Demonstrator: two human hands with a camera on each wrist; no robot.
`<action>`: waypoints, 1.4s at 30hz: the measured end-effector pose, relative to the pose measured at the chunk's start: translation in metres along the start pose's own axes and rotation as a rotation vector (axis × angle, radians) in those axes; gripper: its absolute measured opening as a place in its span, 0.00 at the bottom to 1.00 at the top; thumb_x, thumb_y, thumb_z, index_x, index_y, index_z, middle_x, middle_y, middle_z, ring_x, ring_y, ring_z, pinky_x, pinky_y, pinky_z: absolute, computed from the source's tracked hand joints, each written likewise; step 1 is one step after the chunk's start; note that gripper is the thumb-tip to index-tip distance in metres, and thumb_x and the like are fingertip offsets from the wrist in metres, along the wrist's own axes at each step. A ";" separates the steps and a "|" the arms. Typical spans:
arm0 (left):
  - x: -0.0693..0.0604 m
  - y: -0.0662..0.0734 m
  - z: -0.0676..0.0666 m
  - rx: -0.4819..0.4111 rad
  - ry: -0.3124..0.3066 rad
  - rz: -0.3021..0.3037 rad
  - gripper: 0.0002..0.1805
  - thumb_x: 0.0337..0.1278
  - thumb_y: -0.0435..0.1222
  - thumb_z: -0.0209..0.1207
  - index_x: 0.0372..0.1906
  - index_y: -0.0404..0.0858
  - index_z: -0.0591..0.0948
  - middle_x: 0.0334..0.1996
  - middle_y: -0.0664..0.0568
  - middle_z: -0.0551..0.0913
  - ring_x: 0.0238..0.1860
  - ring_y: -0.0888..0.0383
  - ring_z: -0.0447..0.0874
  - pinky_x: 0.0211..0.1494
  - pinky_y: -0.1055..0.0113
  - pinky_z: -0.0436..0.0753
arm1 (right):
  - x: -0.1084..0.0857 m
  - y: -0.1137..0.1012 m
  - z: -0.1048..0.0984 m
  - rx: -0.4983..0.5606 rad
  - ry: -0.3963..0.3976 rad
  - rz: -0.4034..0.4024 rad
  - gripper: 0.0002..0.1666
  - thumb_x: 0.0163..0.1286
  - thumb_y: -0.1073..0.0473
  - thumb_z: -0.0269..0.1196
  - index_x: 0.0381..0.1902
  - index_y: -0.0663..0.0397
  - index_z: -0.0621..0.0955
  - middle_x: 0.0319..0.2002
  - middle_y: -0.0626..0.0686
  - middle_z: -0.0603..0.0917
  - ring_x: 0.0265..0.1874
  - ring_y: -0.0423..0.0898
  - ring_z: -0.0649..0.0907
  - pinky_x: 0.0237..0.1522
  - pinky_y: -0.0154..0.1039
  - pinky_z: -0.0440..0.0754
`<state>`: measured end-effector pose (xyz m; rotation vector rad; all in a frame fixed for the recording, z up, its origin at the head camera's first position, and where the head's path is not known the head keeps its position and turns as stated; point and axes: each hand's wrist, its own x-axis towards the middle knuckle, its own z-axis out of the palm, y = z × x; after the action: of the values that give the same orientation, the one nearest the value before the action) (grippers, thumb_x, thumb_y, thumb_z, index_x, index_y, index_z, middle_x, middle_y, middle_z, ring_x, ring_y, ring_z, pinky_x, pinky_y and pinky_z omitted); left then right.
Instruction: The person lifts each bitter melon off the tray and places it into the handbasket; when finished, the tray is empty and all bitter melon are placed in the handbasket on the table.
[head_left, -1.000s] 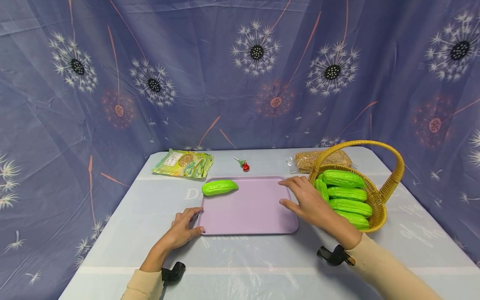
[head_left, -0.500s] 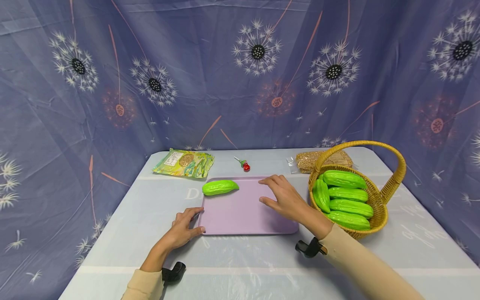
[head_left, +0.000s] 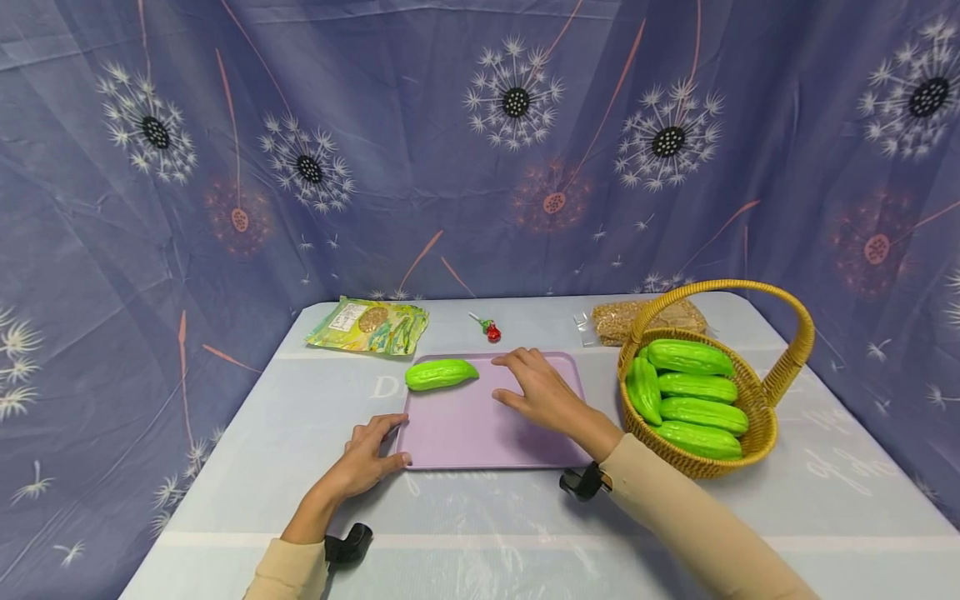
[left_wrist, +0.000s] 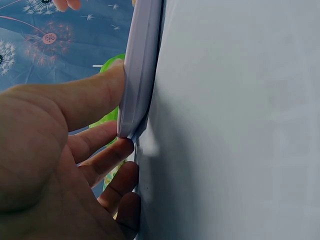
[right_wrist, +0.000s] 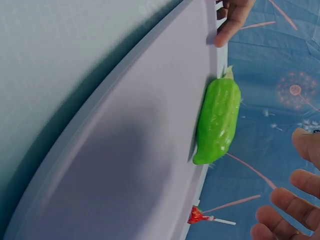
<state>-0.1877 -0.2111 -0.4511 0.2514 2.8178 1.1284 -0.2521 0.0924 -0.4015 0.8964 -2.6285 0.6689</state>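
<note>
A lilac tray lies on the table, with one bright green, ridged fruit like a bitter melon in its far left corner. My left hand holds the tray by its near left corner. In the left wrist view the thumb lies against the rim and the curved fingers are at the corner. Over the right part of the tray hovers my right hand, fingers loosely spread and holding nothing. In the right wrist view that hand is apart from the green fruit.
At right stands a wicker basket with a tall handle, holding several more green fruits. Behind the tray lie a yellow-green packet, a red-wrapped lollipop and a clear bag of brown grains. A dandelion-print curtain hangs behind.
My right hand has moved left from beside the basket to above the tray, staying empty. My left hand, the tray and the green fruit on it have stayed in place.
</note>
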 end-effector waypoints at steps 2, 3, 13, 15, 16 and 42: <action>0.000 0.000 0.000 -0.001 -0.001 0.001 0.33 0.51 0.41 0.65 0.64 0.43 0.70 0.63 0.46 0.70 0.54 0.49 0.62 0.51 0.54 0.59 | 0.003 0.001 0.004 -0.003 -0.008 0.000 0.27 0.62 0.50 0.65 0.57 0.54 0.76 0.51 0.53 0.79 0.55 0.52 0.76 0.67 0.52 0.63; 0.001 -0.001 0.000 0.001 -0.001 0.002 0.33 0.51 0.41 0.65 0.64 0.43 0.70 0.63 0.46 0.70 0.54 0.49 0.62 0.51 0.54 0.59 | 0.004 0.001 0.006 -0.003 -0.011 0.000 0.27 0.62 0.51 0.65 0.57 0.54 0.76 0.51 0.53 0.79 0.55 0.52 0.76 0.67 0.52 0.63; 0.002 -0.003 0.001 0.004 0.002 0.005 0.33 0.51 0.41 0.65 0.64 0.43 0.70 0.63 0.46 0.70 0.54 0.49 0.62 0.51 0.54 0.59 | 0.019 0.003 0.025 0.037 -0.078 0.039 0.29 0.62 0.49 0.64 0.58 0.55 0.75 0.54 0.55 0.78 0.59 0.55 0.74 0.67 0.53 0.62; 0.002 -0.003 0.002 0.004 0.005 0.002 0.33 0.51 0.41 0.65 0.64 0.43 0.70 0.63 0.46 0.70 0.54 0.49 0.62 0.51 0.54 0.60 | 0.021 0.004 0.029 0.045 -0.091 0.037 0.29 0.63 0.49 0.64 0.59 0.55 0.75 0.55 0.55 0.78 0.59 0.55 0.74 0.67 0.53 0.63; 0.002 -0.002 0.002 0.003 0.006 0.002 0.33 0.51 0.41 0.65 0.64 0.43 0.70 0.63 0.46 0.70 0.53 0.49 0.62 0.51 0.54 0.60 | 0.022 0.004 0.031 0.051 -0.095 0.035 0.29 0.63 0.49 0.64 0.59 0.56 0.75 0.55 0.55 0.78 0.59 0.55 0.74 0.67 0.52 0.63; 0.001 0.000 0.001 0.000 0.003 -0.014 0.33 0.51 0.41 0.65 0.64 0.42 0.70 0.63 0.46 0.69 0.55 0.48 0.62 0.52 0.53 0.58 | 0.054 0.005 0.058 0.105 -0.267 0.092 0.38 0.63 0.44 0.62 0.66 0.55 0.68 0.62 0.57 0.73 0.64 0.55 0.70 0.67 0.51 0.62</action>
<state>-0.1885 -0.2104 -0.4523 0.2300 2.8177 1.1270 -0.3035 0.0395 -0.4315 0.9588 -2.9091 0.7646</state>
